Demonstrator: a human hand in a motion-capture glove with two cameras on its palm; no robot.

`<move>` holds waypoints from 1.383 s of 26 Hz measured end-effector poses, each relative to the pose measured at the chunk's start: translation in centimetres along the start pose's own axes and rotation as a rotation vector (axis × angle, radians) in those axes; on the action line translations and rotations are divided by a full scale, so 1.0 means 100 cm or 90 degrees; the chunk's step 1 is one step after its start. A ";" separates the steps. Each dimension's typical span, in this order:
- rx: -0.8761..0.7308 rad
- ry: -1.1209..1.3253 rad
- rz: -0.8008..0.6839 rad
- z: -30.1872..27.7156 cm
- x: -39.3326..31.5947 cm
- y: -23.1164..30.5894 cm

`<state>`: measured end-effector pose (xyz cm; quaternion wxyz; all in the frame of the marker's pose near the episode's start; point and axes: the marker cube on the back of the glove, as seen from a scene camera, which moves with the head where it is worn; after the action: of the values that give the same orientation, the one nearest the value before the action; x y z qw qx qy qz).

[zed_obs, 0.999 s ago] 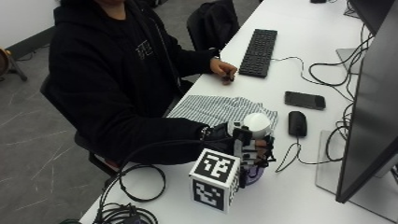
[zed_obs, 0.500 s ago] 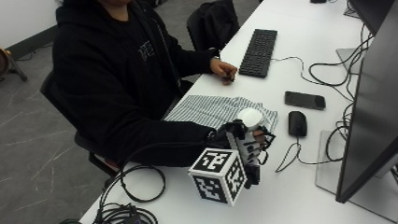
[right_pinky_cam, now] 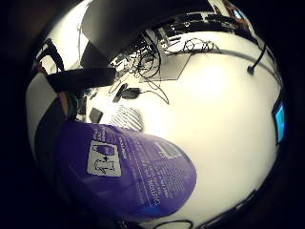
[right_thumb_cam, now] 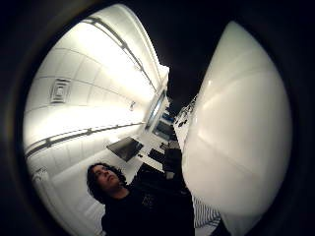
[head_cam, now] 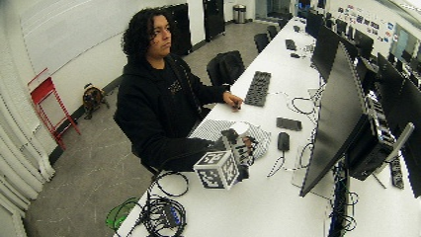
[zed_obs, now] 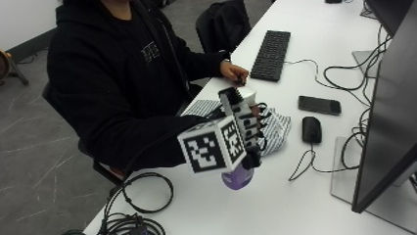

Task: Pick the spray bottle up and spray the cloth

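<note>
1. Gripping the spray bottle (zed_obs: 237,177) around its body, the gloved right hand (zed_obs: 251,128) holds it above the white table (zed_obs: 287,205), black fingers curled round it; the purple base shows below the glove and the white spray head (zed_obs: 245,94) pokes out above.
2. Seen from the little-finger side of the palm, the purple labelled bottle wall (right_pinky_cam: 128,176) fills the near part of the picture, with the table well beneath it, so the bottle looks lifted off the surface.
3. Just behind the raised bottle lies the striped cloth (zed_obs: 277,128), spread flat on the table between the person and a black mouse (zed_obs: 312,129).
4. Resting farther along the table edge, the bare left hand (zed_obs: 234,74) sits beside a black keyboard (zed_obs: 271,48), taking no part in the work.
5. Beyond the cloth are a dark phone (zed_obs: 319,105), trailing cables and a large monitor (zed_obs: 384,122).
6. Judging by this, the pick-up is done; what remains is aiming the nozzle at the cloth and squeezing the trigger. Whether a finger is already on the trigger cannot be told, and no spray is visible.
</note>
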<state>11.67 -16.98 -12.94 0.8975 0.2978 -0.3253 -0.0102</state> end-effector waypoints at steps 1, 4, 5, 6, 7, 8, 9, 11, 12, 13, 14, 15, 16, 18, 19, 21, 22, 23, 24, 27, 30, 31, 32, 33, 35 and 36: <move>-0.016 0.026 -0.010 -0.004 -0.008 -0.001; -0.072 0.115 -0.035 -0.013 -0.030 -0.004; -0.093 0.146 -0.041 -0.015 -0.036 -0.006; -0.115 0.177 -0.046 -0.016 -0.043 -0.008; -0.139 0.210 -0.049 -0.016 -0.049 -0.010; -0.166 0.246 -0.052 -0.015 -0.055 -0.012; -0.196 0.287 -0.056 -0.014 -0.059 -0.013; -0.259 0.376 -0.066 -0.010 -0.067 -0.015; -0.289 0.419 -0.072 -0.008 -0.070 -0.015; -0.316 0.458 -0.077 -0.005 -0.073 -0.015; -0.341 0.494 -0.081 -0.001 -0.075 -0.015; -0.364 0.527 -0.083 0.002 -0.077 -0.014; -0.386 0.557 -0.084 0.006 -0.078 -0.014; -0.431 0.616 -0.086 0.015 -0.078 -0.010; -0.453 0.647 -0.088 0.021 -0.078 -0.008; -0.495 0.713 -0.096 0.032 -0.076 -0.003; -0.514 0.744 -0.102 0.038 -0.075 0.001; -0.530 0.771 -0.110 0.044 -0.074 0.004; -0.545 0.795 -0.117 0.051 -0.073 0.008; -0.587 0.845 -0.142 0.072 -0.069 0.021; -0.629 0.871 -0.164 0.093 -0.064 0.035; -0.643 0.877 -0.169 0.099 -0.062 0.040; -0.656 0.883 -0.174 0.105 -0.060 0.045; -0.668 0.888 -0.178 0.110 -0.058 0.049; -0.691 0.896 -0.185 0.119 -0.053 0.058; -0.700 0.898 -0.187 0.123 -0.051 0.062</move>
<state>-0.64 -17.24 -4.99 0.8935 -0.1973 0.3923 -0.0938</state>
